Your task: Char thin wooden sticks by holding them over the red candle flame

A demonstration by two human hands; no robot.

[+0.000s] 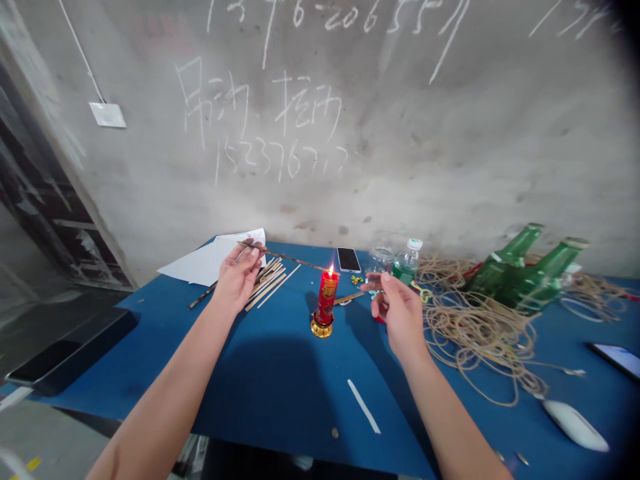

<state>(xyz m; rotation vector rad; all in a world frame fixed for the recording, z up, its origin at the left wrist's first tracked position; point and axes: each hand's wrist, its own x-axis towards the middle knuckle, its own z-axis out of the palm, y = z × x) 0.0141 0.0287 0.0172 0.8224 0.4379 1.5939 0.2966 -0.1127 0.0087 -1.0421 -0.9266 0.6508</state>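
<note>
Nearest on blue table [270, 380]: a white strip [364, 406] lies at an angle, w/ a white rounded item [575, 425] off to the R by the twine's loose end. A phone [620, 358] sits at the far R edge; a black box [75, 350] is on the L corner.

Mid-table, btwn both hands: red candle [327, 300], lit, upright on a gold base [321, 327]. L hand [239, 277] is raised L of it, thumb & fingertips closed in a pinch on a thin dark stick [290, 259], which runs R & slightly down, tip at or v. nr the flame [331, 269]; can't tell if they touch. R hand [400, 310] hangs R of the candle, well clear of it, fingers loosely curled & partly apart; tips blurred, so can't tell if they've got anything small. A flat brownish strip [350, 297] lies btwn candle & R hand.

Behind/under L hand: pale sticks [273, 290], then white paper [195, 263]. R side: tangled twine [465, 333] w/ two green bottles [533, 270] leaning over it.

Toward the back: another phone, dark-screened [349, 260], glass jar [381, 257], small bottle w/ white cap [406, 263]. Last, grey wall [425, 167] w/ chalk nos. & characters, plus white switch plate [108, 115] up L.
</note>
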